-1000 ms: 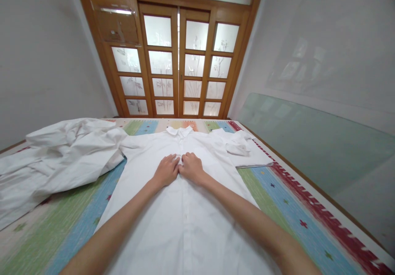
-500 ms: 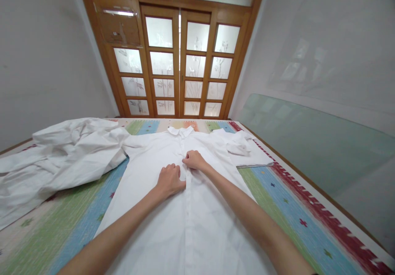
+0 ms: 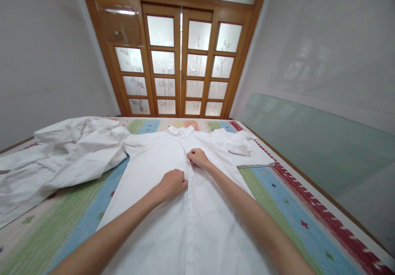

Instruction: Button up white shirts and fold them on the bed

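A white shirt [image 3: 154,160] lies spread flat, front up, on a striped mat [image 3: 271,192], collar at the far end. My left hand [image 3: 171,183] rests on the shirt's button strip at mid-chest, fingers curled and pinching the fabric edge. Slightly farther up the same strip, my right hand [image 3: 198,158] has its fingers closed on the cloth. The two hands are a short way apart along the strip.
A crumpled pile of white garments [image 3: 61,151] lies on the mat to the left, touching the shirt's sleeve. Wooden glazed doors [image 3: 182,57] stand beyond the mat. A glass sheet [image 3: 308,143] leans along the right wall.
The hands, side by side on the chest one second ago, have separated: my left hand slid toward me along the strip, my right hand moved up toward the collar.
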